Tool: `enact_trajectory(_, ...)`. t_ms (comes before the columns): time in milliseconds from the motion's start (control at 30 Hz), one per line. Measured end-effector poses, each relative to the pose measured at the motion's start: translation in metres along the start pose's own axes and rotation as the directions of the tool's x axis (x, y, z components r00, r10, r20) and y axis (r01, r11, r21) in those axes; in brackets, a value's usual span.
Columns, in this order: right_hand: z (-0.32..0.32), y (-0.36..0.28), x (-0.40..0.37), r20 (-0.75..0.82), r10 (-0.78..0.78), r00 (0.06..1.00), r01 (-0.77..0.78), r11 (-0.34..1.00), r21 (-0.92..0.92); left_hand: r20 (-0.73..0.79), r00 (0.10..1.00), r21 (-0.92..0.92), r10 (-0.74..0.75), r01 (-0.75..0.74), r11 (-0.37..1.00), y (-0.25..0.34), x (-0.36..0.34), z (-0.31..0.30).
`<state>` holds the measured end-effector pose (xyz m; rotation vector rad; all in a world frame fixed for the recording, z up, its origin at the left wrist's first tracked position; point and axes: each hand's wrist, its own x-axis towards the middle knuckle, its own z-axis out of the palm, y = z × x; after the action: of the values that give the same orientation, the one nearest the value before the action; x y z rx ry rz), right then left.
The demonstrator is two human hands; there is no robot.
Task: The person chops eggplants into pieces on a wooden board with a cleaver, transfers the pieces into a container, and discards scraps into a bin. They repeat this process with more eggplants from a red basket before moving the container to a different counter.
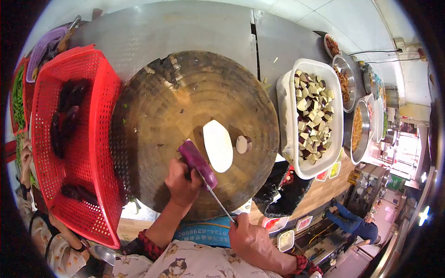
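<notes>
On the round wooden chopping board (153, 125), my left hand (183, 183) grips a purple eggplant piece (197, 162), skin side up. My right hand (250, 238) is closed round the handle of a knife (217, 200). Its blade is seen nearly edge-on and runs over the eggplant's near end, close to my left fingers. Just beyond lies an eggplant half (218, 146) with its white cut face up. A small cut eggplant end (243, 144) rests to the right of that.
A red basket (99, 139) with dark whole eggplants stands left of the board. To the right is a white tub (289, 120) of cubed eggplant, then steel bowls (360, 132) of food. A black plastic bag (278, 194) lies near the board. Other people (60, 236) are at left and far right.
</notes>
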<state>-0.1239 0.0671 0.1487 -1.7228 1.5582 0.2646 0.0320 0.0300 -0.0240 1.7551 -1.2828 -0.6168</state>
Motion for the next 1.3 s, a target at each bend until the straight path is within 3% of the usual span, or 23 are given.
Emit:
enact_trajectory(67, 0.008, 0.000, 0.002, -0.013, 0.017, 1.000, -0.017, 1.000, -0.008, 0.004, 0.999, 0.019, -0.049, 0.049, 0.999, 0.000, -0.001, 0.000)
enact_trajectory(133, 0.010, -0.002, 0.006, -0.027, 0.034, 0.999, -0.035, 0.999, -0.018, 0.021, 0.991, -0.076, -0.136, 0.137, 0.988, -0.003, -0.004, 0.003)
enact_trajectory(300, 0.010, -0.010, 0.054, 0.064, 0.045, 0.997, -0.050, 0.996, 0.075, 0.025, 0.993, -0.149, -0.113, 0.115, 0.982, -0.007, -0.003, 0.006)
enact_trajectory(367, 0.020, -0.016, 0.085, 0.016, -0.006, 1.000, 0.006, 1.000, 0.010, -0.003, 0.997, -0.182, -0.073, 0.072, 0.981, -0.006, -0.005, 0.004)
enact_trajectory(467, 0.020, -0.014, 0.098, -0.028, -0.058, 0.998, 0.056, 0.996, -0.076, 0.139, 0.975, -0.119, -0.176, 0.193, 0.974, 0.007, -0.004, -0.009)
enact_trajectory(533, 0.013, -0.006, 0.100, -0.043, -0.050, 0.998, 0.045, 0.994, -0.102, 0.023, 0.996, -0.010, -0.083, 0.083, 0.996, 0.005, -0.004, -0.008)
enact_trajectory(600, 0.005, 0.004, 0.101, -0.137, -0.074, 0.988, 0.081, 0.996, 0.046, -0.047, 0.998, -0.033, -0.052, 0.050, 0.998, 0.002, -0.006, -0.010)
enact_trajectory(633, 0.008, 0.009, 0.097, -0.245, -0.179, 0.953, 0.177, 0.984, -0.028, -0.115, 0.993, -0.052, -0.038, 0.032, 0.998, 0.000, -0.009, -0.013)
enact_trajectory(667, 0.005, 0.011, 0.093, -0.240, -0.181, 0.954, 0.181, 0.983, -0.024, -0.115, 0.993, -0.045, -0.041, 0.036, 0.998, -0.001, -0.009, -0.020)
enact_trajectory(733, -0.003, 0.007, 0.083, -0.350, -0.259, 0.900, 0.310, 0.946, 0.098, 0.002, 0.976, 0.245, 0.219, -0.213, 0.946, -0.002, -0.005, -0.042)
enact_trajectory(800, -0.007, -0.002, 0.068, -0.277, -0.231, 0.933, 0.267, 0.958, 0.103, 0.038, 0.958, 0.207, 0.283, -0.284, 0.936, -0.009, -0.007, -0.050)
enact_trajectory(867, 0.000, -0.007, 0.054, -0.206, -0.201, 0.958, 0.224, 0.970, 0.095, 0.171, 0.913, 0.172, 0.370, -0.397, 0.901, -0.012, -0.008, -0.054)
enact_trajectory(967, 0.018, -0.015, 0.041, 0.067, -0.034, 0.997, 0.029, 0.997, 0.064, 0.162, 0.920, 0.181, 0.358, -0.384, 0.905, -0.013, -0.009, -0.052)
enact_trajectory(1200, 0.021, -0.026, 0.053, 0.115, -0.014, 0.993, 0.014, 1.000, 0.000, 0.196, 0.926, 0.108, 0.323, -0.348, 0.931, -0.011, -0.002, -0.049)
enact_trajectory(1300, 0.033, -0.018, 0.074, -0.031, -0.158, 0.987, 0.153, 0.980, -0.123, 0.193, 0.938, 0.129, 0.287, -0.314, 0.941, -0.010, -0.002, -0.047)
